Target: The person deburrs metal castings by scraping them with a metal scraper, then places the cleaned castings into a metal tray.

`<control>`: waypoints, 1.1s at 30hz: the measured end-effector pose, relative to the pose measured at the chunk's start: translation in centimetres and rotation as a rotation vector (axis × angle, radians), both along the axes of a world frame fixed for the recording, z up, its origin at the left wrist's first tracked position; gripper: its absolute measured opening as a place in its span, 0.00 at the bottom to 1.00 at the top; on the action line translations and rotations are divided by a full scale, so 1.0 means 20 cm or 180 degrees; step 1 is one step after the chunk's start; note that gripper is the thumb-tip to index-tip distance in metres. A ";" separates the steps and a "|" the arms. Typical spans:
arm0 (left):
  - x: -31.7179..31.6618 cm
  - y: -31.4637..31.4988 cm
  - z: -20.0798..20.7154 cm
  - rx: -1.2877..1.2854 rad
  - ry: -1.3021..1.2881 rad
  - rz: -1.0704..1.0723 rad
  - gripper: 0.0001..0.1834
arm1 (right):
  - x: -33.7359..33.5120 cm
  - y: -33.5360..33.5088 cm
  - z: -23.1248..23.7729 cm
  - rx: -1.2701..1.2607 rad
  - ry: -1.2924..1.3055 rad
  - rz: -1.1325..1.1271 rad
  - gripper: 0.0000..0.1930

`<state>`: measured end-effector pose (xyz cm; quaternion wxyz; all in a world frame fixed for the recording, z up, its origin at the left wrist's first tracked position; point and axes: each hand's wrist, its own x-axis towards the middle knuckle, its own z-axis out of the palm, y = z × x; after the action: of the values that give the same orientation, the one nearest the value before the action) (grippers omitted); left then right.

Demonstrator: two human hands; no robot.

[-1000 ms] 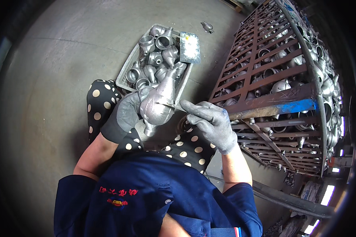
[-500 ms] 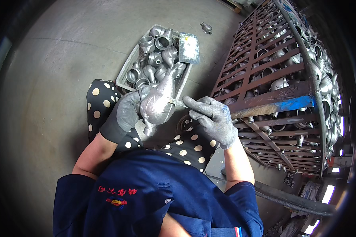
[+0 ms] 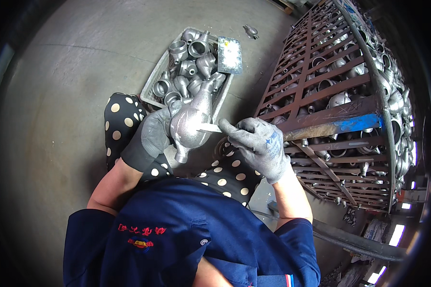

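Observation:
My left hand [image 3: 153, 131], in a grey and black glove, is closed around the left side of a silver cast metal fitting [image 3: 192, 125]. The fitting has a round belly, a long neck pointing away from me and a short stub toward me. Above my lap it hangs tilted, in front of the crate. My right hand [image 3: 261, 146], in a grey glove, grips a thin flat metal blade [image 3: 209, 127]. The blade's tip meets the belly of the fitting. Its other end is hidden in my fingers.
A grey plastic crate [image 3: 151, 81] holding several similar fittings stands on the floor beyond my knees. A flat plate [image 3: 230, 55] with a bright surface rests on its right rim. Another fitting [image 3: 250, 31] lies farther off. To the right stands a brown slatted metal cage [image 3: 316, 115] full of castings.
My right hand has turned slightly, and the blade's tip has slid a little left and down across the fitting. My left hand keeps its hold, with the fitting nearly still.

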<state>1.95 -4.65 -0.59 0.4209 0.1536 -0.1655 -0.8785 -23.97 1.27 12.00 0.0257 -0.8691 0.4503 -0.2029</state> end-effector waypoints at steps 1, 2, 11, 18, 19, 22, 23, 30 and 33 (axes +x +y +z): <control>-0.01 0.00 0.01 0.0004 0.0000 -0.0003 0.18 | 0.00 0.00 0.00 0.0004 0.0000 -0.0003 0.21; -0.01 0.01 0.04 -0.0010 0.0024 -0.0071 0.18 | 0.00 0.00 0.00 0.0051 -0.0018 -0.0005 0.21; 0.04 -0.02 0.00 -0.0318 -0.0004 -0.0201 0.18 | -0.03 0.01 0.02 0.1143 -0.1122 -0.0239 0.21; -0.01 0.02 0.18 -0.0320 -0.0326 -0.0150 0.18 | -0.05 -0.03 0.01 0.0959 -0.0681 -0.0337 0.19; 0.00 0.02 0.18 -0.0317 -0.0326 -0.0148 0.18 | -0.05 -0.02 0.01 0.0922 -0.0614 -0.0307 0.19; 0.00 0.03 0.19 -0.0528 -0.0963 0.0048 0.17 | -0.04 -0.02 0.03 0.0887 -0.0469 -0.0257 0.18; -0.02 0.06 0.25 -0.0492 -0.0993 0.0103 0.17 | -0.04 -0.01 0.03 0.0888 -0.0386 -0.0248 0.17; -0.02 0.06 0.22 -0.0104 0.0054 -0.0083 0.17 | 0.01 0.03 0.07 0.0672 -0.0079 -0.0056 0.19; -0.04 0.06 0.23 -0.0124 0.0067 -0.0137 0.18 | -0.01 0.03 0.06 0.0896 -0.0285 -0.0075 0.20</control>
<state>1.11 -3.46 4.10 0.4065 0.1325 -0.1813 -0.8856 -24.14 1.85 13.10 0.1650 -0.8416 0.4829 -0.1767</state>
